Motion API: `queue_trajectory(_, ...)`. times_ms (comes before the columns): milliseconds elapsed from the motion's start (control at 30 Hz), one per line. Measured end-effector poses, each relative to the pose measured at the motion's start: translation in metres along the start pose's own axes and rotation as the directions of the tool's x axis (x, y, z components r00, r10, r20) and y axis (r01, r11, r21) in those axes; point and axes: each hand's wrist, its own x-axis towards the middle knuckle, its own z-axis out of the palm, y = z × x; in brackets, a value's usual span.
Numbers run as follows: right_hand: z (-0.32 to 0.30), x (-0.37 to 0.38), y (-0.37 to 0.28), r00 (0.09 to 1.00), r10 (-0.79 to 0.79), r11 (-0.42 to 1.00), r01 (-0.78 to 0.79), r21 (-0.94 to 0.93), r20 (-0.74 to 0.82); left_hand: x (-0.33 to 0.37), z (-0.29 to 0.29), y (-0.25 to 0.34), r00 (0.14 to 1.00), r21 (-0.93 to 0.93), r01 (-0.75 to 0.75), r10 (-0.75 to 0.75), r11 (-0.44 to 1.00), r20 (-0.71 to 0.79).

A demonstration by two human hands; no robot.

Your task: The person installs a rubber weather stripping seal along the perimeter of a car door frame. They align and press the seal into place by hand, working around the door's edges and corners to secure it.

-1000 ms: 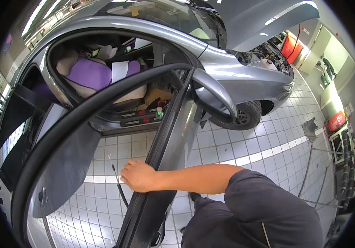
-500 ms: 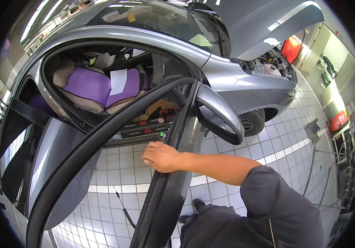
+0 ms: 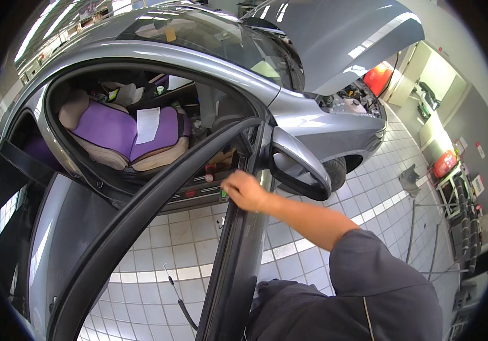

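Observation:
My right hand (image 3: pixel 245 190) reaches in from the right, its fingers curled over the inner edge of the grey car door (image 3: pixel 229 256), close to the door mirror (image 3: pixel 300 162). The hand is slightly blurred and its fingertips are partly hidden. The door stands swung out from the car, its black window frame (image 3: pixel 113 227) arching across the view. Behind my hand runs the door sill (image 3: pixel 190 194). A small red-and-black object (image 3: pixel 210 173) rests by the sill, its kind unclear. My left hand is out of view.
Inside lies a purple-covered front seat (image 3: pixel 107 128) with a white paper (image 3: pixel 148 125) on it. The hood (image 3: pixel 340 45) is raised over the engine bay (image 3: pixel 352 102). A rear door (image 3: pixel 65 227) stands open at left. A thin cable (image 3: pixel 181 304) hangs near the tiled floor (image 3: pixel 158 244).
My right hand has moved up along the door edge toward the mirror. The whole view has shifted slightly, and my feet no longer show.

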Motion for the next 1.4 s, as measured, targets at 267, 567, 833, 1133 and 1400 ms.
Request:
queue_trajectory(267,-0.15,0.018,-0.1,0.954,-0.299,0.945,0.298,0.132,-0.02,0.008,0.07,-0.042,0.951,0.234,-0.136,0.193,0.963,-0.243)
queue_trajectory(567,-0.195,0.111,0.212,0.832,0.507,0.837,-0.412,-0.359,0.227,-0.026,0.206,-0.099,0.687,0.846,-0.248,0.701,0.473,-0.191)
queue_trajectory(833,-0.141,0.17,0.244,0.532,0.424,0.901,-0.326,-0.285,0.733,0.051,0.436,-0.142,0.69,0.812,-0.533,0.435,-0.236,0.579)
queue_trajectory(1133,-0.135,0.199,0.258,0.353,0.327,0.932,-0.275,-0.236,0.877,0.217,0.728,-0.324,0.502,0.515,-0.488,-0.256,0.704,0.826)
queue_trajectory(1400,-0.146,0.182,0.246,0.481,0.387,0.921,-0.249,-0.301,0.786,0.243,0.767,-0.376,0.341,0.38,-0.62,-0.2,0.687,0.918)
